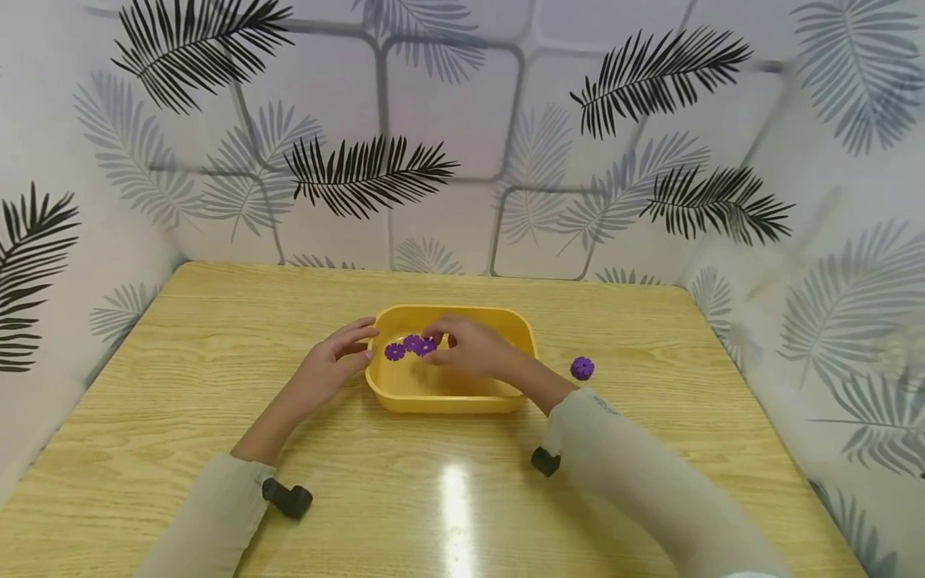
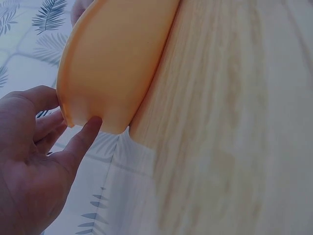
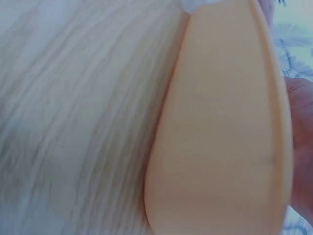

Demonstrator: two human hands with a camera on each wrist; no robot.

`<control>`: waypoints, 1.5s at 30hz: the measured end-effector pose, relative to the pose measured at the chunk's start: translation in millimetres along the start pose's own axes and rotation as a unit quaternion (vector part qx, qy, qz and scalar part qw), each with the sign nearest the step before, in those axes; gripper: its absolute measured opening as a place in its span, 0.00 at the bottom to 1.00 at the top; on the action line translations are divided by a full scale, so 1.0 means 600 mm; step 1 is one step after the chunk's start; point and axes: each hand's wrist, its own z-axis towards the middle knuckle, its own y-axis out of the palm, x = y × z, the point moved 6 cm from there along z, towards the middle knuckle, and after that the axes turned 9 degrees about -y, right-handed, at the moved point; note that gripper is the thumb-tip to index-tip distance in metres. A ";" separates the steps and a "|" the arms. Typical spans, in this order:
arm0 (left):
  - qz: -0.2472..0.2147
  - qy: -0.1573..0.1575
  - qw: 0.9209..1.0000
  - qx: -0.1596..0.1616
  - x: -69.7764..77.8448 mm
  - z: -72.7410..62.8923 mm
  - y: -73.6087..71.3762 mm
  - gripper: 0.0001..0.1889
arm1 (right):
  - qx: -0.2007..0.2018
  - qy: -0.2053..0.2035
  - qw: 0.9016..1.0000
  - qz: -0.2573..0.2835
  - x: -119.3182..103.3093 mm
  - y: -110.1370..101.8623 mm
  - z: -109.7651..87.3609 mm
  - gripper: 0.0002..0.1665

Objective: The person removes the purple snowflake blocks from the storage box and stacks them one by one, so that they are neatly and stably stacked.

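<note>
A yellow plastic basin (image 1: 441, 404) stands on the wooden table. Inside it, toward the left end, are flower-shaped purple discs: one disc (image 1: 394, 352) lies leftmost, a second disc (image 1: 412, 343) beside it. My right hand (image 1: 473, 347) reaches over the basin's near wall and pinches a third purple disc (image 1: 425, 348) between thumb and fingertips; in the right wrist view the basin wall (image 3: 220, 127) hides those fingers. My left hand (image 1: 336, 361) holds the basin's left end, fingers at the rim and thumb (image 2: 90, 128) against the outer wall.
A purple piece (image 1: 582, 368) with notched petals, rounded like a small ball, sits on the table (image 1: 650, 337) to the basin's right. Behind the table hangs a pale leaf-patterned backdrop (image 1: 448, 104). Each sleeve carries a small black wrist camera (image 1: 289, 498).
</note>
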 end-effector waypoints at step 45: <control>-0.004 0.016 1.000 -0.004 -0.005 0.001 -0.005 0.25 | 0.163 0.100 0.981 0.018 0.152 -0.151 -0.262 0.27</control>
